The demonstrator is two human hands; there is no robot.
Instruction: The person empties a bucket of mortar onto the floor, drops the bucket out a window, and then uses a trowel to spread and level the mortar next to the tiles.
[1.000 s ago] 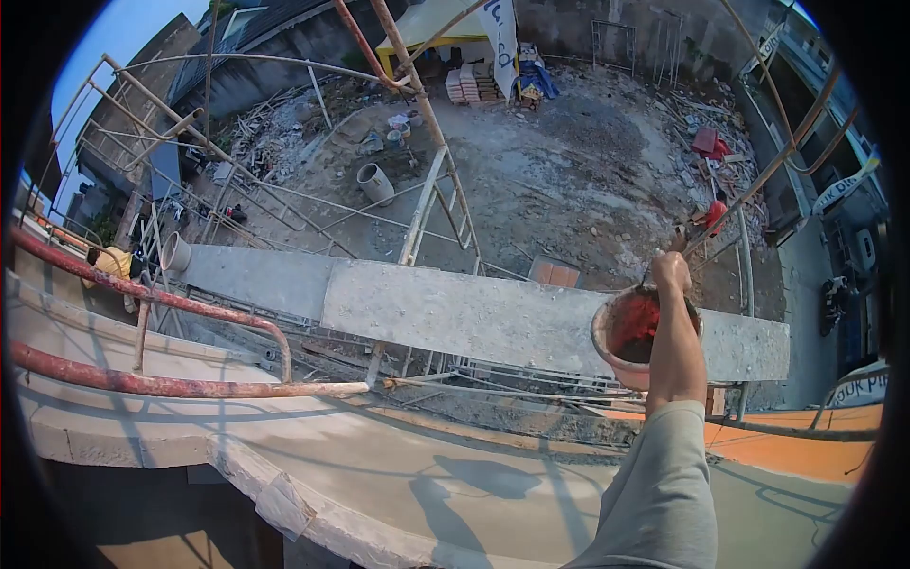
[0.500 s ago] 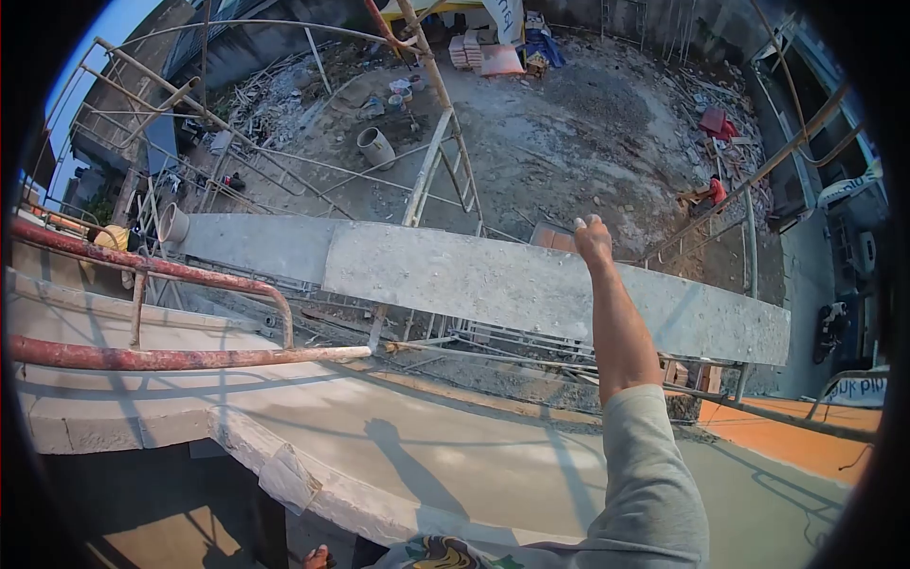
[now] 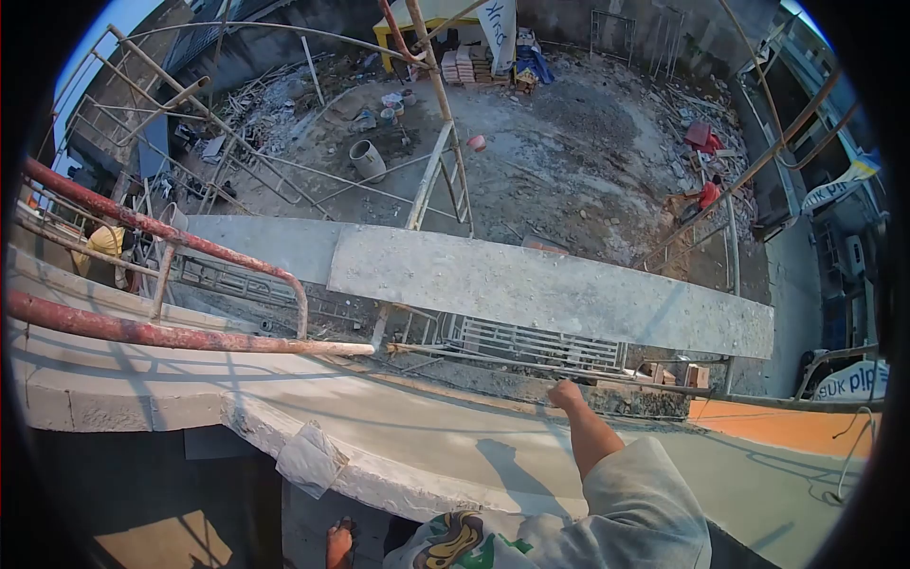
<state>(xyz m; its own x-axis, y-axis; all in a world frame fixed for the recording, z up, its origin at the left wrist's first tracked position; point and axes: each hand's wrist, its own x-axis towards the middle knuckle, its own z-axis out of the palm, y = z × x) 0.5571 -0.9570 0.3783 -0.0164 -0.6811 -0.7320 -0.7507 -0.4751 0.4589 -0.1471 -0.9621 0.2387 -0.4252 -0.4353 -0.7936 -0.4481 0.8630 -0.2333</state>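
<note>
My right hand is held out low over the wet-looking grey ledge, its fingers curled in with nothing showing in them. Beyond it runs the long grey scaffold plank, dusted with crumbs of mortar. A small red-and-white pail appears against the dirt ground, past the plank and beside a scaffold post. A crumpled pale bag lies over the rough edge of the ledge, left of my arm. My left hand is out of frame.
A red railing juts in from the left; scaffold poles rise beyond the plank. Far below are a concrete ring, stacked bags, rubble and a person in red. My foot shows at bottom.
My right arm has drawn back and down from over the plank to the ledge, its fingers now curled. The pail, earlier a pale pinkish shape before the stacked bags, is now lower and smaller.
</note>
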